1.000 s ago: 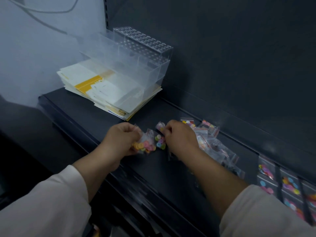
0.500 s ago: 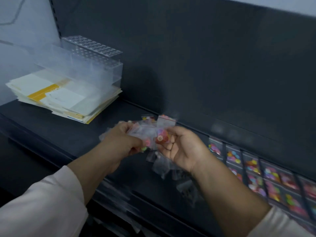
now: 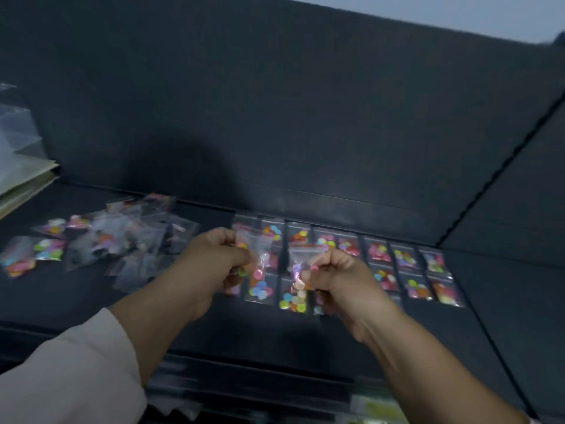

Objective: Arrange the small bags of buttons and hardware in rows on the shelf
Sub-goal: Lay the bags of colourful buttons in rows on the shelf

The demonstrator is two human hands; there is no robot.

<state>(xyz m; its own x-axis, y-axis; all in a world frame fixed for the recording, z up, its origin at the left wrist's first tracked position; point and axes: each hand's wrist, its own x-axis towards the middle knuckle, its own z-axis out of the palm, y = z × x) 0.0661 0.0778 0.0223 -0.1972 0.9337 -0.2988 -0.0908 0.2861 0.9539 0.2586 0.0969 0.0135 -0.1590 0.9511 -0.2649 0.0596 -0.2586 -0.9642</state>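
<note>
As hands (image 3: 211,264) (image 3: 339,278) pinch, clear bags (image 3: 258,249) (image 3: 301,260) look crinkled.

The shelf (image 3: 504,301) runs left to right, with the back panel (image 3: 275,117) behind it. Papers (image 3: 24,179) lie at its far left end. Right of them a loose pile (image 3: 122,240) of bags spreads over the shelf's left part. On the right part, bags lie side by side in rows (image 3: 397,264), the far row near the panel. Over the rows' left end, the left hand (image 3: 211,264) holds a bag (image 3: 255,249). Just right of it, the right hand (image 3: 339,276) holds a second bag (image 3: 301,258).
</note>
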